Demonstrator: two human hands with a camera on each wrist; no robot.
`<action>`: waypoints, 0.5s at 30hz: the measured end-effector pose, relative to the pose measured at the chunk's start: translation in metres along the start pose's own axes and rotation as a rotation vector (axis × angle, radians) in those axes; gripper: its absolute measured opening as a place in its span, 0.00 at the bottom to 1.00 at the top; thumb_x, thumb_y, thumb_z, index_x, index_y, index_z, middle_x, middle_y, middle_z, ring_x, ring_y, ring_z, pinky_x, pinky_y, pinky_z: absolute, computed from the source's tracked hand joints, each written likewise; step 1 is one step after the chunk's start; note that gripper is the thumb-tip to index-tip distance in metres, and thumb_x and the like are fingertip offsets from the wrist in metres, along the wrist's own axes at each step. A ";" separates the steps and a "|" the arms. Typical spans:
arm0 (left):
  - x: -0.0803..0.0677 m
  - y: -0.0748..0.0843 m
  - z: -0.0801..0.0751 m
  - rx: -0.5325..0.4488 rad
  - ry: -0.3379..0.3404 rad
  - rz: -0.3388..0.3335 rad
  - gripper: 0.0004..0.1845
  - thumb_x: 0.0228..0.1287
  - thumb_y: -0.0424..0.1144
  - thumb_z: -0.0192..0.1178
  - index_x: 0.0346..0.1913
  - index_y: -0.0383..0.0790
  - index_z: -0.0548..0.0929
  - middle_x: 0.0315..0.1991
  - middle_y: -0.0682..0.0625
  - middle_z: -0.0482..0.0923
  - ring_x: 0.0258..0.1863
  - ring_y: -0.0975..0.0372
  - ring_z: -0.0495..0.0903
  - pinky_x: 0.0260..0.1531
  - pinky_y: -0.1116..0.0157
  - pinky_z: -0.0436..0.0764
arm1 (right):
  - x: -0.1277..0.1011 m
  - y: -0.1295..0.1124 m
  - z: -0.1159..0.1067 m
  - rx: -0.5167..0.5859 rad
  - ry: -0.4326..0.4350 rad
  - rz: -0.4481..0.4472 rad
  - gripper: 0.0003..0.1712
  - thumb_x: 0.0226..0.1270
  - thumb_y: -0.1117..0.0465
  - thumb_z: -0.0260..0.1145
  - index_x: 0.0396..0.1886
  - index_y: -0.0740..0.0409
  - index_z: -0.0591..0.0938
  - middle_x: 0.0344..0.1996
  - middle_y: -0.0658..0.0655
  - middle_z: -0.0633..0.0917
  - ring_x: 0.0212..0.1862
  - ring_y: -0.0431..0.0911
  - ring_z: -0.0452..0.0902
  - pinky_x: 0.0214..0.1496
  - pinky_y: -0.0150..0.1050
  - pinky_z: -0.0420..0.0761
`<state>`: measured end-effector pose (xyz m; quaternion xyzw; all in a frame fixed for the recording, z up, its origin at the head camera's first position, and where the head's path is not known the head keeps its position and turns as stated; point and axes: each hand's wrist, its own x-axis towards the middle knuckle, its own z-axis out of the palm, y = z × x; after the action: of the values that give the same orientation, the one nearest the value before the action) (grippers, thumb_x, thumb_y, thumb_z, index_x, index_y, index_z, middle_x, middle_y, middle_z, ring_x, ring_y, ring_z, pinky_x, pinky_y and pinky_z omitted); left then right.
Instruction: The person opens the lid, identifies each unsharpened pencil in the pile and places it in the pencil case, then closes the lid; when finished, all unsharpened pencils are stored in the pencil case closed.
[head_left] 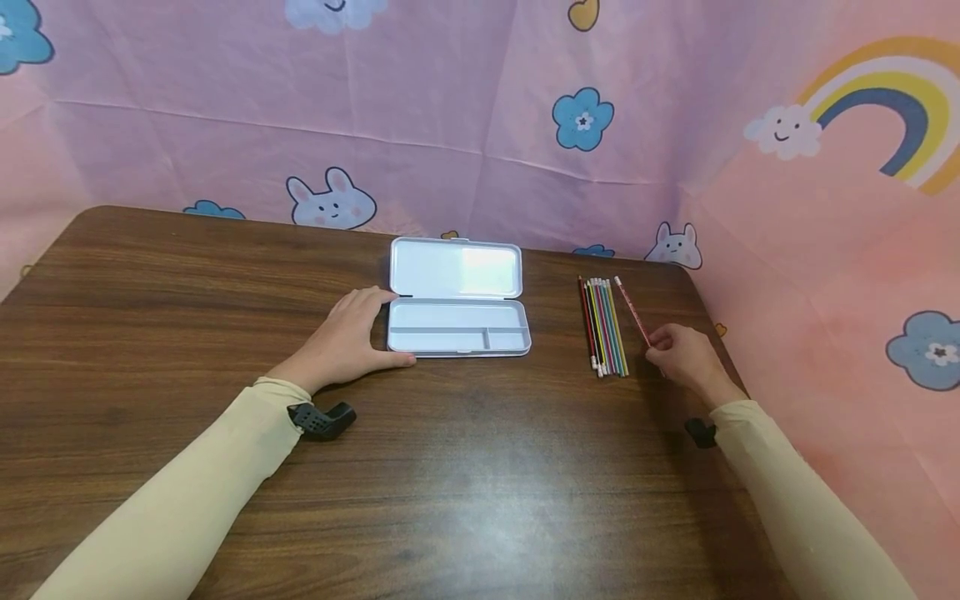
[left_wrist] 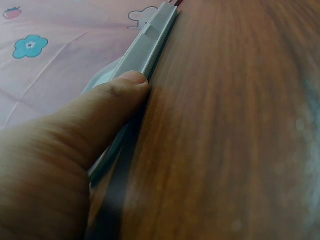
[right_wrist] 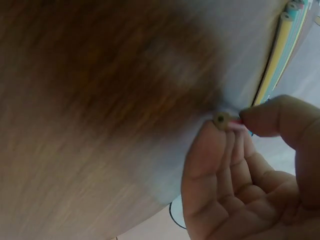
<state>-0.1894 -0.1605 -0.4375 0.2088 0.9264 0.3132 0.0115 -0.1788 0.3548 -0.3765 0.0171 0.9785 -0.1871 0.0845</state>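
A white pencil case [head_left: 438, 315] lies with its lid raised back, its compartments bare. My left hand [head_left: 348, 337] holds it by the left end, thumb along the front edge and fingers at the hinge corner. That thumb [left_wrist: 112, 102] presses the case's front side in the left wrist view. Off to the right, my right hand [head_left: 686, 358] pinches a red patterned pencil [head_left: 632, 310] near its close end between thumb and fingertips. Its white eraser points away from me. The pinched end shows a dark core [right_wrist: 221, 120]. Just left of it lies a row of several coloured pencils [head_left: 602, 327].
The brown wooden table [head_left: 480, 442] carries the case and pencils. A pink and lilac cloth [head_left: 450, 125] with cartoon prints hangs behind the table and along its right side. The right hand is close to the table's right edge.
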 end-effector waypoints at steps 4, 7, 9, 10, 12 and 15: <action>0.000 0.000 0.000 0.000 0.001 0.002 0.53 0.54 0.67 0.74 0.74 0.39 0.67 0.70 0.43 0.68 0.72 0.48 0.63 0.76 0.42 0.54 | -0.001 0.001 0.000 -0.024 0.077 -0.022 0.18 0.67 0.60 0.64 0.51 0.67 0.81 0.42 0.66 0.88 0.39 0.54 0.83 0.37 0.41 0.77; 0.000 0.000 0.000 0.001 0.002 0.001 0.53 0.54 0.67 0.74 0.74 0.39 0.66 0.71 0.43 0.68 0.72 0.48 0.62 0.76 0.42 0.54 | -0.001 0.000 0.000 -0.020 0.124 -0.042 0.17 0.68 0.60 0.64 0.51 0.66 0.80 0.44 0.67 0.87 0.43 0.58 0.82 0.41 0.45 0.77; 0.000 0.000 0.001 0.002 0.001 0.000 0.53 0.54 0.67 0.74 0.74 0.39 0.66 0.71 0.43 0.67 0.72 0.48 0.62 0.76 0.42 0.54 | -0.001 -0.002 0.001 -0.010 0.140 -0.045 0.16 0.69 0.60 0.63 0.52 0.65 0.80 0.45 0.67 0.87 0.44 0.58 0.82 0.42 0.46 0.77; -0.001 -0.001 0.001 0.003 0.000 0.000 0.53 0.54 0.67 0.74 0.74 0.39 0.66 0.71 0.43 0.67 0.73 0.48 0.62 0.76 0.42 0.54 | -0.001 -0.003 0.001 -0.004 0.149 -0.049 0.17 0.70 0.60 0.63 0.53 0.65 0.80 0.45 0.67 0.86 0.44 0.58 0.82 0.42 0.46 0.77; -0.001 -0.001 0.001 0.004 0.000 -0.001 0.53 0.54 0.67 0.73 0.75 0.39 0.66 0.71 0.42 0.67 0.73 0.48 0.62 0.76 0.42 0.54 | -0.001 -0.003 0.001 0.002 0.166 -0.053 0.16 0.70 0.61 0.63 0.54 0.64 0.80 0.45 0.66 0.86 0.43 0.57 0.81 0.42 0.46 0.77; -0.001 0.000 0.001 0.003 0.000 -0.001 0.53 0.55 0.67 0.73 0.75 0.39 0.66 0.71 0.42 0.67 0.73 0.47 0.62 0.76 0.41 0.54 | -0.001 -0.005 0.001 -0.002 0.195 -0.075 0.15 0.71 0.61 0.63 0.54 0.63 0.81 0.44 0.65 0.86 0.42 0.56 0.81 0.40 0.44 0.76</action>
<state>-0.1885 -0.1603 -0.4387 0.2084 0.9270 0.3116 0.0111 -0.1780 0.3498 -0.3754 -0.0014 0.9823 -0.1865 -0.0181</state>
